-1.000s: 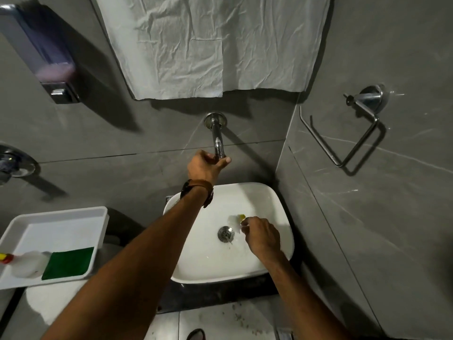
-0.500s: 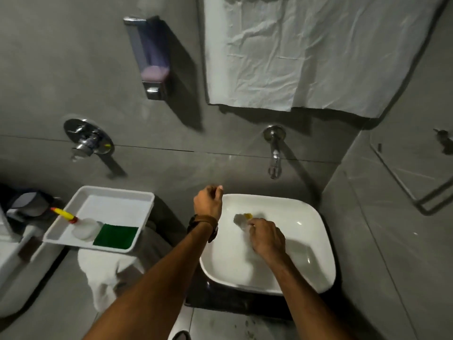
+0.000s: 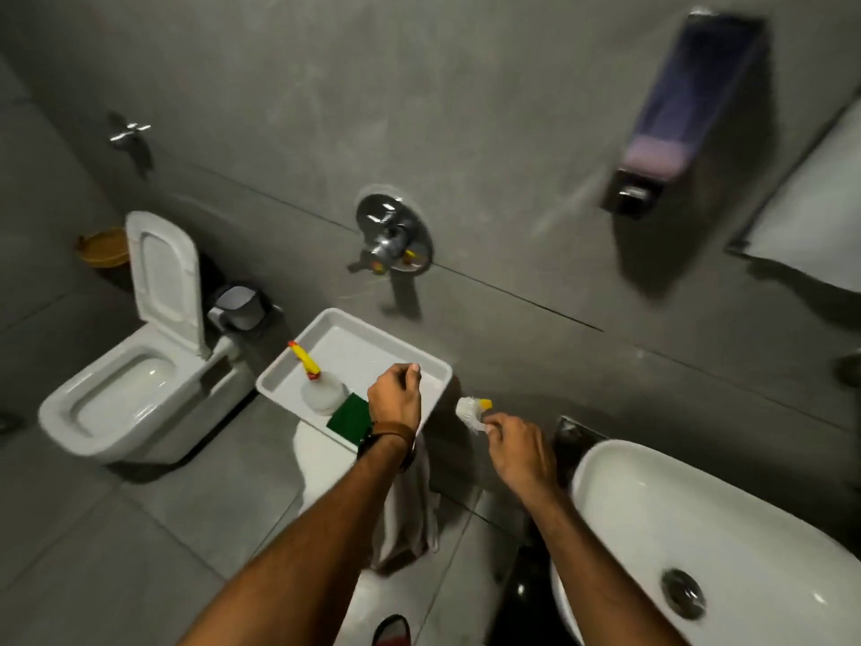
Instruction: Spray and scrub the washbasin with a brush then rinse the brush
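Observation:
My right hand (image 3: pixel 519 452) grips a small white brush (image 3: pixel 471 410) with a yellow tip, held in the air between the white tray (image 3: pixel 433 370) and the white washbasin (image 3: pixel 619 487). The basin sits at the lower right with its metal drain (image 3: pixel 682 593) showing. My left hand (image 3: pixel 395 397), with a brown strap on the wrist, hovers over the tray's right part with curled fingers and nothing in it. On the tray stand a clear spray bottle (image 3: pixel 321 394) with a yellow nozzle and a green scouring pad (image 3: pixel 351 417).
A white toilet (image 3: pixel 130 380) with raised lid stands at the left. A wall valve (image 3: pixel 393 235) is above the tray and a soap dispenser (image 3: pixel 661 132) at upper right. A white cloth (image 3: pixel 405 505) hangs below the tray. A grey bin (image 3: pixel 240 303) sits by the toilet.
The view has swung left from the basin to the tray. My right hand carried the brush out of the basin toward the tray; my left hand left the tap and moved over the tray.

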Demonstrator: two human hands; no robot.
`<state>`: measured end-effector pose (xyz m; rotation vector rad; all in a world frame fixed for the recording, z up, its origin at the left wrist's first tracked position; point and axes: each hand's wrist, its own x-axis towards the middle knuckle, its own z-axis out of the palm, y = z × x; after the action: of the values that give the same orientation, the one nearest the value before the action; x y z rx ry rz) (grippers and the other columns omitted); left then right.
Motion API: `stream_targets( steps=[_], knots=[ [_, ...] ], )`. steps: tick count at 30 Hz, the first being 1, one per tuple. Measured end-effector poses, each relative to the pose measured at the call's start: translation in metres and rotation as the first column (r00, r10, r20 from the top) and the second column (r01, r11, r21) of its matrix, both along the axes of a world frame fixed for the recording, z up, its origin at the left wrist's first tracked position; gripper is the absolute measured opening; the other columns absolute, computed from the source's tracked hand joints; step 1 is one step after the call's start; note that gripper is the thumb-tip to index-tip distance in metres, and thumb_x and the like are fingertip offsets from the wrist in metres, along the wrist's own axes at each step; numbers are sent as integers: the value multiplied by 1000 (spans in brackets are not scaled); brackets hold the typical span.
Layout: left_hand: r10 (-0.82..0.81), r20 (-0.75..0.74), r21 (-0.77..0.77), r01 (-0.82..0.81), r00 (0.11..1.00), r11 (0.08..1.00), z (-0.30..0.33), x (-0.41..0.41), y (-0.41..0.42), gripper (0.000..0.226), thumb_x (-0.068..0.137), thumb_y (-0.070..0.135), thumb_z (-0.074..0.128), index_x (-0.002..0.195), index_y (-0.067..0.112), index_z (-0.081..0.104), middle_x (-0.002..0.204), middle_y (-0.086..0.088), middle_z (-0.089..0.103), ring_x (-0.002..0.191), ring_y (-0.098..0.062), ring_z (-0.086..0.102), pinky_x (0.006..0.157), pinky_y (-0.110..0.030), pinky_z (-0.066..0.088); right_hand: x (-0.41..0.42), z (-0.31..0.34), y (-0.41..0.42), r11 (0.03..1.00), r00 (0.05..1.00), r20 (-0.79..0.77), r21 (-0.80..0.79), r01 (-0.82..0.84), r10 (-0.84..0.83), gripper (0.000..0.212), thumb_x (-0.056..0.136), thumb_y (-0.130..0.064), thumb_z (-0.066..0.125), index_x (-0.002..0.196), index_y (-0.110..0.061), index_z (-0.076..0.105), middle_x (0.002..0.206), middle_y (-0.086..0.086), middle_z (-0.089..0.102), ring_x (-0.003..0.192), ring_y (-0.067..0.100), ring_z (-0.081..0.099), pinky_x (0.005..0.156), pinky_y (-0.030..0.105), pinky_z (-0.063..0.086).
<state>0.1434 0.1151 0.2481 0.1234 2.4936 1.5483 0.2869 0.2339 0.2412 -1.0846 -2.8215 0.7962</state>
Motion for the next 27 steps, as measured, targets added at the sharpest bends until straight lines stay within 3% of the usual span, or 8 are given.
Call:
stream_targets(
  steps=[4, 8, 11, 15, 22, 27],
  knots=[
    [151, 62, -37, -149, 987, 988, -44, -62, -46, 29, 96, 32, 54, 102, 11, 73, 101, -11, 76, 99, -33, 67, 86, -31, 49, -85, -31, -24, 995, 996, 47, -66, -69, 72, 35, 100, -20, 50, 128, -23, 70, 127, 11, 72, 117, 35, 65, 94, 39, 52],
    [278, 104, -101, -268, 955, 958, -99, -106, -83, 25, 95, 29, 57, 101, 13, 74, 102, -13, 75, 99, -36, 66, 87, -35, 50, -156, -78, -36, 975, 977, 97, -132, -178, 191, 39, 102, -18, 43, 135, -20, 63, 134, 10, 67, 121, 34, 63, 99, 40, 52],
    [398, 174, -113, -383, 901, 917, -145, -122, -104, 15, 90, 21, 62, 94, 12, 74, 95, -14, 75, 93, -35, 68, 85, -36, 53, -201, -122, -40, 964, 955, 165, -144, -225, 248, 39, 104, -18, 39, 139, -23, 56, 139, 7, 59, 122, 31, 61, 100, 42, 51],
    [531, 274, -104, -524, 802, 845, -195, -130, -116, 4, 86, 17, 66, 89, 16, 68, 89, -12, 74, 87, -34, 68, 78, -26, 47, -238, -173, -43, 963, 936, 232, -103, -248, 266, 40, 103, -17, 43, 140, -29, 52, 137, 5, 56, 122, 31, 58, 98, 42, 51],
    [581, 307, -136, -570, 754, 810, -245, -132, -106, 27, 81, 17, 75, 104, 8, 63, 91, -14, 67, 91, -37, 64, 87, -43, 52, -257, -230, -34, 970, 945, 218, -57, -238, 245, 57, 93, -1, 51, 143, -27, 48, 132, 8, 58, 119, 33, 53, 102, 45, 49],
    [614, 363, -104, -624, 701, 774, -254, -133, -105, 35, 82, 10, 74, 115, 7, 60, 100, -13, 67, 95, -34, 64, 89, -30, 47, -258, -239, -26, 967, 944, 212, -35, -253, 255, 64, 93, -2, 59, 150, -27, 46, 134, 6, 61, 123, 31, 54, 104, 44, 49]
  ],
)
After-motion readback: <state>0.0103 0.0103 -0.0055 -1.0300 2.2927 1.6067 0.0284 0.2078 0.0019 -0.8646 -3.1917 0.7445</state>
